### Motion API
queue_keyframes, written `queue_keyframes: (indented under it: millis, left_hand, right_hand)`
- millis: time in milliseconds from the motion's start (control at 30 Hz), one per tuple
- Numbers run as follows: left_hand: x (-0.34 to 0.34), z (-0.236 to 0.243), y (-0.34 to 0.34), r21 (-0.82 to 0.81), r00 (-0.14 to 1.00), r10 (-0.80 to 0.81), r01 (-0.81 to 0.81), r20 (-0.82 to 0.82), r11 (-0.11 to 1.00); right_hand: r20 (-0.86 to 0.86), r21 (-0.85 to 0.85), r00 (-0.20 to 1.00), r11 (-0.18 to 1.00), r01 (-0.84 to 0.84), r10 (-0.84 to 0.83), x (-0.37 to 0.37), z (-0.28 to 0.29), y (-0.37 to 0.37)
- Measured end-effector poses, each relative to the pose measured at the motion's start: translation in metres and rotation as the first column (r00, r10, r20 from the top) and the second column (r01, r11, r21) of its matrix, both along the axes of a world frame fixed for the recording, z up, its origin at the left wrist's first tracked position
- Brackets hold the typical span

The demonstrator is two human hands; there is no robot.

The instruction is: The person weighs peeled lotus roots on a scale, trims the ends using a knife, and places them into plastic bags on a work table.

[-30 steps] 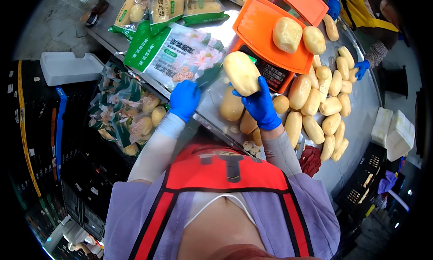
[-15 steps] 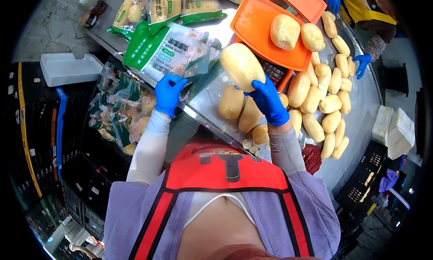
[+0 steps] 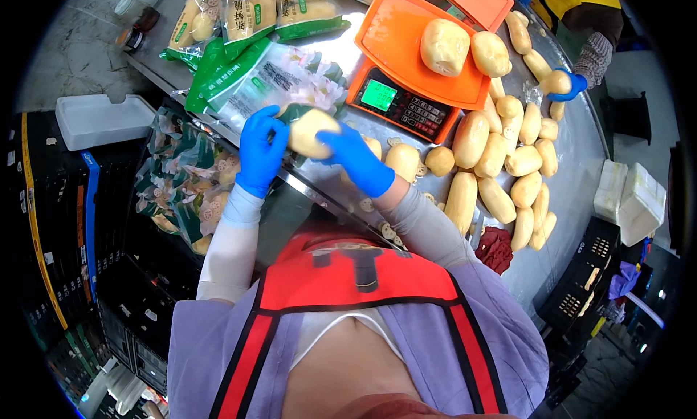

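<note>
My right hand [image 3: 357, 160], in a blue glove, grips a peeled lotus root section [image 3: 311, 133] by its right end. Beside the root's left end, my left hand [image 3: 261, 149], also blue-gloved, has its fingers closed at the edge of a green-and-clear plastic bag [image 3: 272, 78]. The bag lies flat on the metal table, and a dark green part of it shows behind the root. How far the root reaches into the bag is hard to see, since motion blurs it.
An orange scale [image 3: 428, 114] with a lit display carries two lotus roots. Several peeled roots [image 3: 494, 200] lie right of it. Filled bags [image 3: 250, 12] stand far left; more packed bags [image 3: 185, 179] lie left below the table edge. A co-worker's gloved hand [image 3: 568, 86] holds a root.
My right hand has carried the lotus root left and nearer, from in front of the scale to the bag by my left hand. The co-worker's hand now holds a root.
</note>
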State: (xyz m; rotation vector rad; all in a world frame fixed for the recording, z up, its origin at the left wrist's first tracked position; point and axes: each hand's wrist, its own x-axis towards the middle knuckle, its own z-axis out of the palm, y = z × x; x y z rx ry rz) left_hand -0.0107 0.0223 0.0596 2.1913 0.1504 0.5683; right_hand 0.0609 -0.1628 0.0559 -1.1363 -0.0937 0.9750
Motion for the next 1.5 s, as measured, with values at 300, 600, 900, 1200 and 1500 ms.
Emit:
queue_keyframes:
  millis: [300,600,900,1200,1500]
  left_hand:
    - [0.014,0.042,-0.028,0.173,0.968,-0.233,0.215,0.095,0.961]
    - [0.001,0.045,-0.08,0.033,0.87,-0.485,0.484,0.091,0.874]
    - [-0.025,-0.019,-0.017,-0.707,0.902,0.382,-0.402,-0.199,0.581]
    - [-0.011,-0.031,0.001,-0.855,0.891,0.176,-0.452,-0.419,0.253]
    - [0.003,-0.03,-0.011,-0.836,0.974,-0.009,-0.191,-0.228,0.515]
  right_hand:
    - [0.803,-0.428,0.481,0.902,0.054,0.352,0.017,-0.011,0.007]
    - [0.337,0.209,0.941,0.975,-0.07,-0.005,0.014,-0.017,0.034]
    - [0.93,-0.097,0.353,0.995,-0.024,0.099,0.039,-0.038,0.045]
    - [-0.056,0.329,0.998,0.943,0.057,-0.041,0.036,0.0,0.045]
    - [-0.412,0.703,0.885,0.694,0.157,0.217,0.048,-0.048,0.036]
